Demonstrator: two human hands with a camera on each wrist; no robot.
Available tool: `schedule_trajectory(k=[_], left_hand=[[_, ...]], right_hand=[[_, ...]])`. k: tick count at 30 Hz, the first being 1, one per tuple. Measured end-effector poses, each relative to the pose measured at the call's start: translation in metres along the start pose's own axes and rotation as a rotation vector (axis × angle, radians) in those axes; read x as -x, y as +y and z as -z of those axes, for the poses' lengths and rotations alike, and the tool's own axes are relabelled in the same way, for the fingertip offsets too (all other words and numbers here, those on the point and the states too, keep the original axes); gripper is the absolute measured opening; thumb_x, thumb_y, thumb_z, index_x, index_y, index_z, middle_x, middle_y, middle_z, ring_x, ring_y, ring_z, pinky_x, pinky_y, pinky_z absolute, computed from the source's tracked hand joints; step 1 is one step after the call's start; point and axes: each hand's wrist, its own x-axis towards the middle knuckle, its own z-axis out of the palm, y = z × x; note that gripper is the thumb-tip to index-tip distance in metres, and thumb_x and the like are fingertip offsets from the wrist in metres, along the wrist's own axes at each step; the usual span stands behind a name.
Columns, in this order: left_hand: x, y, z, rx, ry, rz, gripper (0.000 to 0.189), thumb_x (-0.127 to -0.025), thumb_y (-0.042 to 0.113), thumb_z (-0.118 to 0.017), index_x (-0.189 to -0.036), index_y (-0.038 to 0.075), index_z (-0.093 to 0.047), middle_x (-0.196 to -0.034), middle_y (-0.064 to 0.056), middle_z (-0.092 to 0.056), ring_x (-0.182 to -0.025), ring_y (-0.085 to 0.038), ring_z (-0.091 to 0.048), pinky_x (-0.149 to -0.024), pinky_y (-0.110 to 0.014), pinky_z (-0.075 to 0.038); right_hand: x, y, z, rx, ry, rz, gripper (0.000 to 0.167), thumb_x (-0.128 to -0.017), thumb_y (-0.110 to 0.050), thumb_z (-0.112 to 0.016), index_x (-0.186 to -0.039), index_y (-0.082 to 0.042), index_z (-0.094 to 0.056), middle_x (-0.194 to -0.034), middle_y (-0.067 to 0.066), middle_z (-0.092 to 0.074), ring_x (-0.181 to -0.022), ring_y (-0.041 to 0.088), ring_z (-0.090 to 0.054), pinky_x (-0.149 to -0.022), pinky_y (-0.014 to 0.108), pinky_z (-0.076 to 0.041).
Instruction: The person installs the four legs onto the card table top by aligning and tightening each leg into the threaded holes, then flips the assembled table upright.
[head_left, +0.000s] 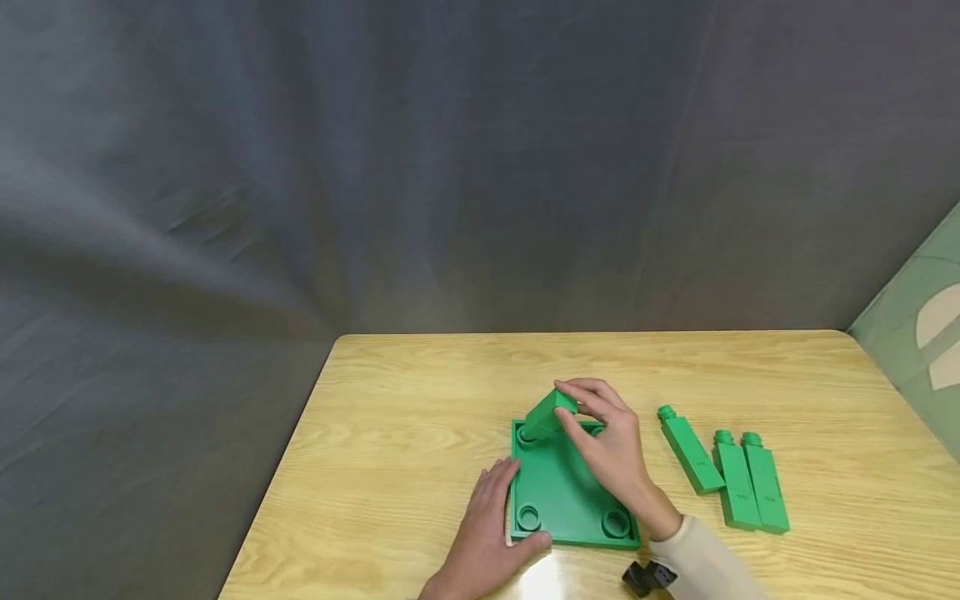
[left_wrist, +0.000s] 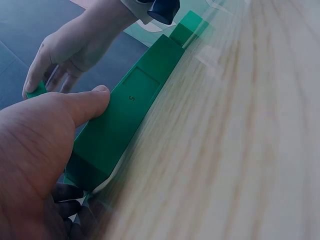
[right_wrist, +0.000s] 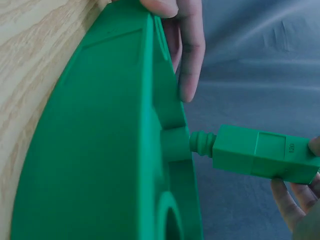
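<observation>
- While right hand [head_left: 613, 447] pinches leg [head_left: 546, 415] at far-left corner of tray [head_left: 566, 496], tilt could cross-thread it.
- Left hand [head_left: 483, 535] straight-fingered along tray's left edge; slack there, I suspect, risks skidding.

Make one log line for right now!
left hand: touching tray | right hand: holding peg at corner hole | table: three loose pegs

head view: marks [head_left: 742, 497] on the three loose green posts [head_left: 737, 482] are too small to read; tray's [head_left: 562, 487] far right socket [head_left: 597, 431] is part hidden by right hand [head_left: 611, 442]. left wrist view: held post [left_wrist: 36, 90] mostly hidden by left hand [left_wrist: 40, 135]. right wrist view: nearer socket [right_wrist: 164, 212] blurred, right hand cut off by right edge.
</observation>
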Motion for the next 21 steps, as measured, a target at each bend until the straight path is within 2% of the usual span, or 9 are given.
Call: schedule_trajectory(k=[6, 11, 16, 19, 21], left_hand=[[0.002, 0.002, 0.002, 0.004, -0.011, 0.011, 0.100, -0.101, 0.062, -0.074, -0.177, 0.016, -0.027, -0.179, -0.010, -0.034, -0.168, -0.040, -0.026, -0.137, -0.066, -0.019], [0.001, 0.004, 0.003, 0.023, -0.021, 0.023, 0.100, -0.101, 0.062, -0.075, -0.177, 0.016, -0.028, -0.180, -0.010, -0.033, -0.168, -0.040, -0.025, -0.138, -0.066, -0.017], [0.002, 0.003, 0.002, 0.018, -0.011, 0.007, 0.099, -0.102, 0.060, -0.075, -0.176, 0.014, -0.028, -0.179, -0.011, -0.034, -0.167, -0.041, -0.026, -0.137, -0.066, -0.019], [0.002, 0.003, 0.001, 0.022, -0.010, 0.008, 0.100, -0.102, 0.061, -0.075, -0.176, 0.015, -0.028, -0.179, -0.010, -0.034, -0.168, -0.040, -0.026, -0.137, -0.066, -0.019], [0.001, 0.003, 0.001, 0.020, -0.009, 0.006, 0.100, -0.101, 0.061, -0.076, -0.176, 0.015, -0.028, -0.179, -0.010, -0.034, -0.168, -0.040, -0.026, -0.137, -0.066, -0.019]], right_hand=[[0.001, 0.005, -0.005, 0.036, -0.030, -0.013, 0.041, -0.089, 0.016, -0.084, -0.127, 0.002, -0.081, -0.123, 0.013, -0.075, -0.109, 0.011, -0.072, -0.090, 0.009, -0.059], [-0.003, 0.006, -0.005, 0.082, -0.077, 0.050, 0.043, -0.087, 0.015, -0.085, -0.128, 0.000, -0.081, -0.123, 0.011, -0.075, -0.105, 0.023, -0.074, -0.087, 0.012, -0.060], [-0.010, 0.005, -0.010, 0.105, -0.151, 0.115, 0.043, -0.088, 0.011, -0.086, -0.129, 0.000, -0.080, -0.126, 0.012, -0.074, -0.110, 0.030, -0.073, -0.094, 0.013, -0.057], [-0.013, 0.003, -0.012, 0.113, -0.173, 0.123, 0.042, -0.089, 0.009, -0.087, -0.129, 0.000, -0.080, -0.126, 0.012, -0.074, -0.112, 0.030, -0.073, -0.099, 0.011, -0.055], [-0.015, 0.000, -0.014, 0.125, -0.194, 0.117, 0.041, -0.090, 0.007, -0.087, -0.130, 0.000, -0.080, -0.128, 0.012, -0.074, -0.114, 0.030, -0.074, -0.099, 0.017, -0.058]])
